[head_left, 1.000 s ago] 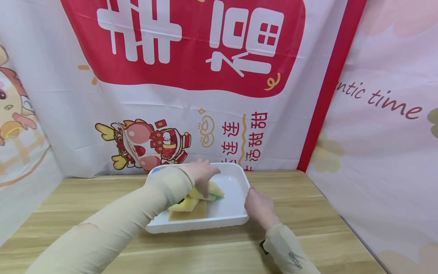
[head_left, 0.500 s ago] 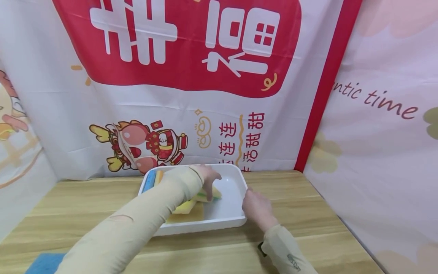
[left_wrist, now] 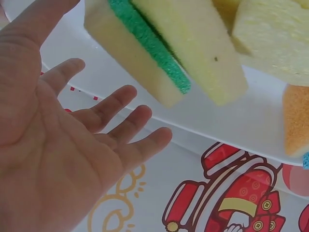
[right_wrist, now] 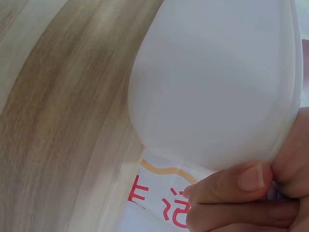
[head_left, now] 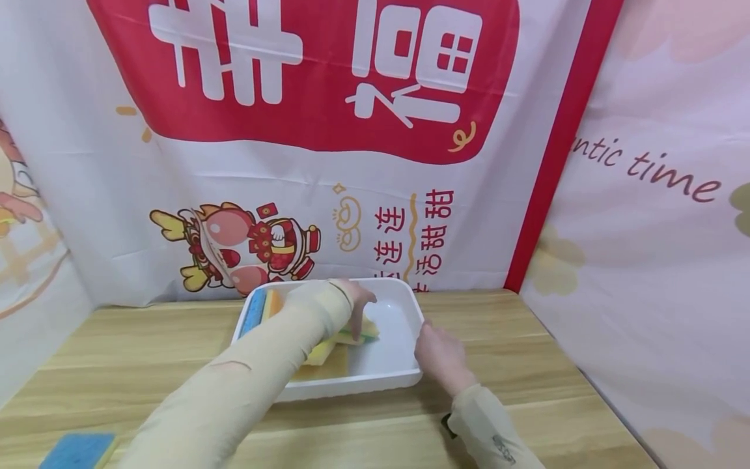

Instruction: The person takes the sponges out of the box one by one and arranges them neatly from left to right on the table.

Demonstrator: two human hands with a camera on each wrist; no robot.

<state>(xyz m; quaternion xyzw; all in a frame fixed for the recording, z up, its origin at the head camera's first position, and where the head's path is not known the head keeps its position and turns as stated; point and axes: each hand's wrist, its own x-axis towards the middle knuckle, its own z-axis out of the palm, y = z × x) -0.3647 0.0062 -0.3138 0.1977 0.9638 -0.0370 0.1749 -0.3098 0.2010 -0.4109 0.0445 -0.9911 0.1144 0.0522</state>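
My left hand (head_left: 359, 307) hangs over the white tray (head_left: 398, 326), reaching in from the left. In the left wrist view its fingers (left_wrist: 140, 147) are spread beside a cream sponge with a green scouring layer (left_wrist: 152, 46), with no grip on it. A plain yellow sponge (left_wrist: 203, 48) leans right against that layer. My right hand (head_left: 441, 355) holds the tray's right end; the right wrist view shows curled fingers (right_wrist: 227, 186) and thumb at the rim. My left forearm hides part of the sponges.
At the tray's left end stand a blue sponge (head_left: 253, 314) and an orange-sided sponge (head_left: 273, 304). Another blue sponge (head_left: 79, 451) lies on the wooden table (head_left: 527, 391) at the front left. A printed cloth (head_left: 328, 172) hangs right behind the tray.
My left forearm has swung to the right, uncovering the blue sponges in the tray and on the table. My left hand stays over the tray; my right hand keeps its hold.
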